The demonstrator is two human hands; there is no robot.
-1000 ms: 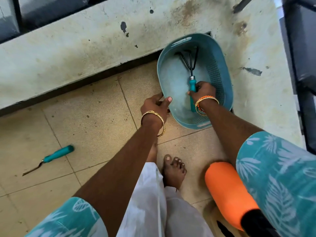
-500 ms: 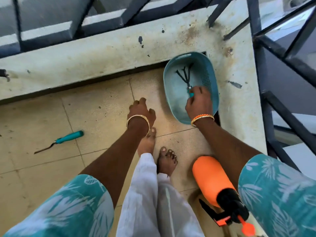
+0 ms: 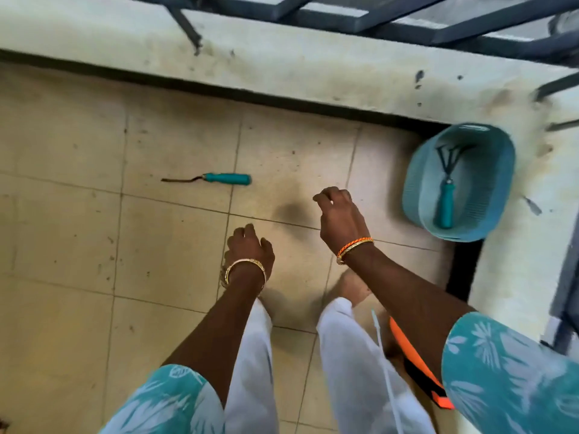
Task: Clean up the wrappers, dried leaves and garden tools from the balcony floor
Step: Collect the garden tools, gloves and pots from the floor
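Observation:
A teal plastic basket [image 3: 496, 170] stands in the balcony's far right corner. Inside it lies a small hand rake [image 3: 446, 195] with black prongs and a teal handle. A second teal-handled tool [image 3: 219, 178] with a thin bent metal tip lies on the tiled floor to the left. My right hand [image 3: 340, 219] hangs over the floor left of the basket, fingers loosely curled, holding nothing. My left hand [image 3: 249, 245] hangs lower and nearer to me, also loosely curled and empty. Both are apart from the tool on the floor.
A low stained concrete kerb [image 3: 282, 64] with dark metal railing above runs along the far side and the right. An orange spray bottle [image 3: 416, 368] stands on the floor by my right leg. My feet and white trousers fill the lower middle.
My right hand has let go of the rake, which now lies in the basket, and has drawn back to the left. The view has swung left, and both hands hang over the floor.

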